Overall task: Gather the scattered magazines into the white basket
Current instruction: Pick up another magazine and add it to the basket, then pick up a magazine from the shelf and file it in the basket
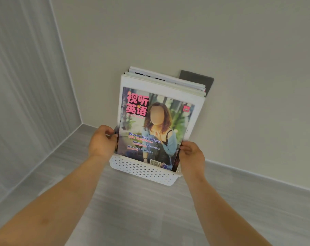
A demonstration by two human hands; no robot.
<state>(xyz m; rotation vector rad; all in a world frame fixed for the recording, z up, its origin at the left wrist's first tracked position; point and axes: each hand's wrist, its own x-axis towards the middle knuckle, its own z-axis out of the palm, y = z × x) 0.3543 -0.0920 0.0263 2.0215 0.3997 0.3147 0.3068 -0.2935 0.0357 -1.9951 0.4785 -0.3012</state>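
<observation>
A white perforated basket (pixel 143 172) stands on the floor against the wall. Several magazines (pixel 165 83) stand upright in it, leaning on the wall. The front magazine (pixel 156 128) has a colourful cover with pink characters and a seated person. Its lower end sits inside the basket. My left hand (pixel 101 142) grips its left edge, fingers curled round it. My right hand (pixel 191 153) pinches its lower right edge just above the basket rim.
A dark grey flat item (pixel 198 80) stands behind the magazines against the beige wall. The floor (pixel 133 210) is grey wood-look planks. A wall corner with a ribbed panel (pixel 26 86) lies to the left.
</observation>
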